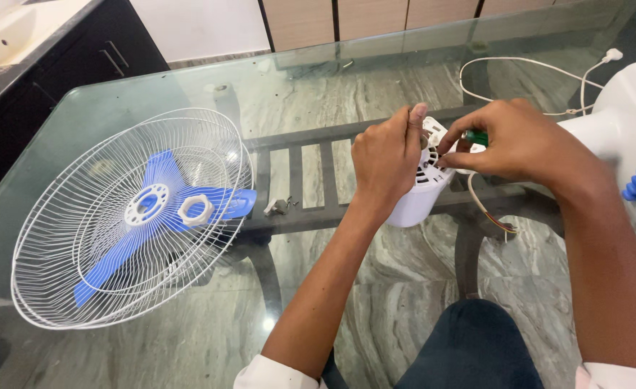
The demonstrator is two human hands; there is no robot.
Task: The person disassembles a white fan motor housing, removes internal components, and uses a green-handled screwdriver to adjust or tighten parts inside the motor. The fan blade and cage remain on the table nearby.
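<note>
Blue-clad knee [469,346] under glass table [375,65], marble floor [404,288], dark cabinet [80,57].

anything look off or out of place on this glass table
The fan is in pieces. Its wire grille lies flat with the blue blade and a white ring nut loose inside. Small screws sit scattered beside it. Both hands grip the white motor housing, wires trailing out.

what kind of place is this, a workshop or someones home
Most likely a home, not a workshop. The work is done on a glass-topped dining table over a marble-patterned floor, with a dark cabinet and a white sink in the corner. The hands work on a household fan's white motor housing.
</note>
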